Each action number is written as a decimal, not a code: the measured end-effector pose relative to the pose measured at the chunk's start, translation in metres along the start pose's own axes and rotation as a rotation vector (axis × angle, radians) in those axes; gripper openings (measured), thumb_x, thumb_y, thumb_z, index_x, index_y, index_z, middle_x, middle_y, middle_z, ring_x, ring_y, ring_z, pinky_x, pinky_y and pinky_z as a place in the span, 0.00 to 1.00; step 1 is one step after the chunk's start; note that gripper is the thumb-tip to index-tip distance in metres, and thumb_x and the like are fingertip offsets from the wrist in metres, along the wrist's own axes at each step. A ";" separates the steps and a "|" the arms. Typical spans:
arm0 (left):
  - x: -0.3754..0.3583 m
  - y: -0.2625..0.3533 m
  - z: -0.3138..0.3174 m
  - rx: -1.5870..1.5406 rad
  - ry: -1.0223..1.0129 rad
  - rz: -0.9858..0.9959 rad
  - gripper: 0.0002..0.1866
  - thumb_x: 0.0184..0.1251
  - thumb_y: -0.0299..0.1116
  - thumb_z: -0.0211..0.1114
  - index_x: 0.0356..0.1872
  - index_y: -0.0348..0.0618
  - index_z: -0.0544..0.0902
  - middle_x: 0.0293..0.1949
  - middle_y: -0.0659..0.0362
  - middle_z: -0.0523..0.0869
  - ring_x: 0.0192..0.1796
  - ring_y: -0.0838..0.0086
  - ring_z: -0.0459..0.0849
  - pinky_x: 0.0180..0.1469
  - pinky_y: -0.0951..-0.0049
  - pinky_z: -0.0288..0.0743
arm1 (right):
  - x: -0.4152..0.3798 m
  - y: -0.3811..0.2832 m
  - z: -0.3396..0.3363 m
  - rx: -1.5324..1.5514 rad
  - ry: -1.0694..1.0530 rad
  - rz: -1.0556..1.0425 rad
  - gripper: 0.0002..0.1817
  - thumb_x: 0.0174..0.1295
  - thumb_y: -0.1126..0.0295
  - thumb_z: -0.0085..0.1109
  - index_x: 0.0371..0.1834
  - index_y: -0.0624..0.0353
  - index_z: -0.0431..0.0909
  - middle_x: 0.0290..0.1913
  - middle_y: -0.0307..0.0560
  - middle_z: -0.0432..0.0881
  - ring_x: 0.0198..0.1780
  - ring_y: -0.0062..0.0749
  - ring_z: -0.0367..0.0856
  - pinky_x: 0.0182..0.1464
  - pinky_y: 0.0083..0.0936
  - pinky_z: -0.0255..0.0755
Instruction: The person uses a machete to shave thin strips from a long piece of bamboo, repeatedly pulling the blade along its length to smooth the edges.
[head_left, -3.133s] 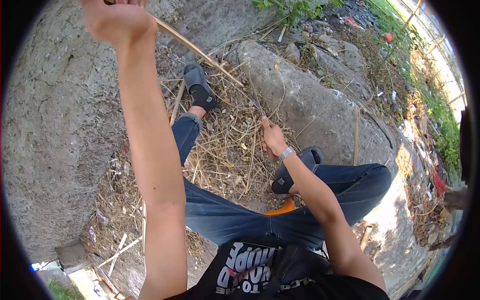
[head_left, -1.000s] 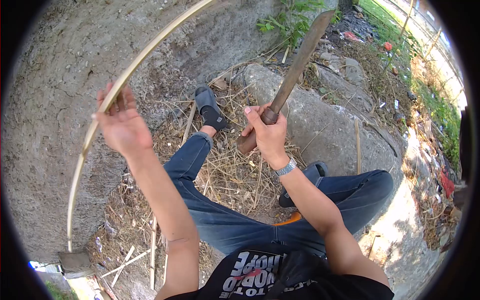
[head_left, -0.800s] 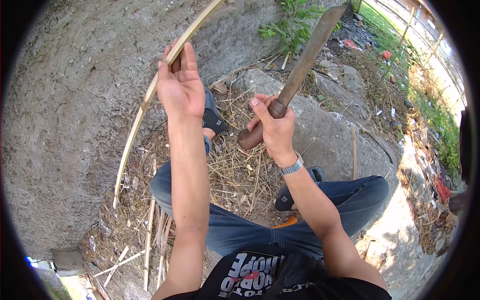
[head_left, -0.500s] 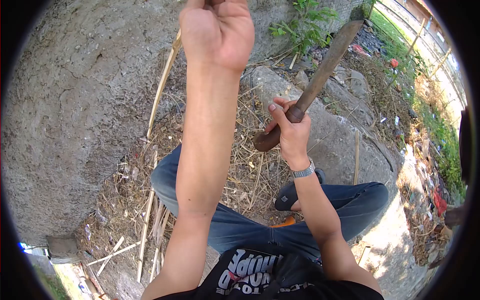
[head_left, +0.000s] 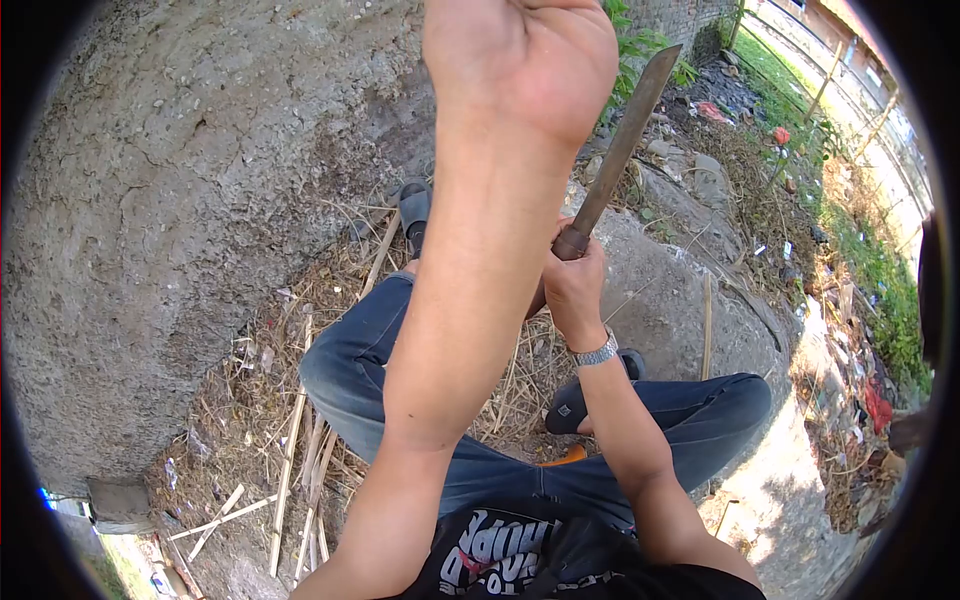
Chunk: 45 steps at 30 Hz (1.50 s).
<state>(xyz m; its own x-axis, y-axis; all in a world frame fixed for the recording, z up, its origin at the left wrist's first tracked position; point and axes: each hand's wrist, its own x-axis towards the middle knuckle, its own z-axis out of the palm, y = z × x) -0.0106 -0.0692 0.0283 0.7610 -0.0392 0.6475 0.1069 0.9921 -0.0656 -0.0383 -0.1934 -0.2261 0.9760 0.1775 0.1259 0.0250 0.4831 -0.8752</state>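
Observation:
My right hand (head_left: pixel 577 292) is closed around the handle of a machete (head_left: pixel 628 145). The long brown blade points up and to the right, above a large rock (head_left: pixel 655 290). My left forearm crosses in front and hides part of the handle. My left hand (head_left: pixel 520 55) is raised at the top edge with its palm toward me. Its fingers are mostly cut off by the frame, so what it holds, if anything, cannot be seen. A pale strip of wood or bamboo (head_left: pixel 380 250) shows left of my left forearm.
A rough grey wall or boulder (head_left: pixel 200 220) fills the left side. My bent legs in jeans (head_left: pixel 350 350) frame ground covered with dry straw (head_left: pixel 505 385). Several split sticks (head_left: pixel 288 480) lie at lower left. Litter and green plants (head_left: pixel 890 320) are on the right.
My left hand and forearm have moved right, now overlapping the machete handle. The machete has shifted slightly left and its blade stands steeper. A sandalled foot has come into view at left.

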 end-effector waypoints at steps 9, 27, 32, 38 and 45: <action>-0.014 -0.056 -0.045 -0.285 -0.010 -0.025 0.20 0.89 0.26 0.40 0.64 0.20 0.75 0.61 0.37 0.84 0.65 0.53 0.87 0.69 0.65 0.88 | 0.091 -0.066 0.065 -0.047 0.084 -0.614 0.15 0.62 0.72 0.77 0.41 0.65 0.77 0.52 0.55 0.89 0.32 0.28 0.88 0.34 0.29 0.81; -0.087 -0.034 -0.064 0.715 0.367 0.177 0.19 0.88 0.45 0.53 0.56 0.36 0.76 0.57 0.47 0.85 0.57 0.68 0.88 0.40 0.76 0.88 | 0.072 0.038 0.008 -0.524 0.133 -0.229 0.13 0.68 0.68 0.71 0.44 0.68 0.81 0.42 0.53 0.92 0.32 0.28 0.89 0.35 0.29 0.80; -0.054 0.015 -0.036 2.064 0.163 0.942 0.20 0.79 0.48 0.68 0.45 0.38 0.83 0.36 0.56 0.86 0.35 0.74 0.85 0.27 0.79 0.72 | 0.072 0.043 0.013 -0.127 0.095 -0.132 0.13 0.68 0.72 0.71 0.37 0.67 0.74 0.43 0.52 0.92 0.22 0.27 0.87 0.22 0.27 0.77; -0.066 -0.012 -0.023 1.882 0.466 0.876 0.25 0.81 0.42 0.66 0.65 0.31 0.77 0.53 0.52 0.83 0.51 0.72 0.84 0.48 0.77 0.80 | 0.068 0.043 0.013 -0.226 -0.008 -0.145 0.14 0.69 0.70 0.71 0.39 0.66 0.75 0.40 0.51 0.93 0.21 0.28 0.87 0.23 0.27 0.78; -0.020 0.022 -0.020 1.966 -0.070 0.007 0.25 0.82 0.51 0.66 0.61 0.36 0.78 0.36 0.64 0.78 0.35 0.79 0.77 0.37 0.75 0.73 | 0.034 0.008 -0.006 -0.317 -0.105 0.041 0.15 0.71 0.64 0.71 0.40 0.64 0.76 0.28 0.45 0.88 0.18 0.26 0.83 0.21 0.27 0.75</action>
<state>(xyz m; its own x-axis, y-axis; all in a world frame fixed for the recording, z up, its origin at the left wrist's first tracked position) -0.0102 -0.0493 -0.0012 0.7305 -0.0800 0.6782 -0.6709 -0.2699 0.6907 -0.0033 -0.1883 -0.2312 0.9506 0.2861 0.1208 0.0687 0.1859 -0.9802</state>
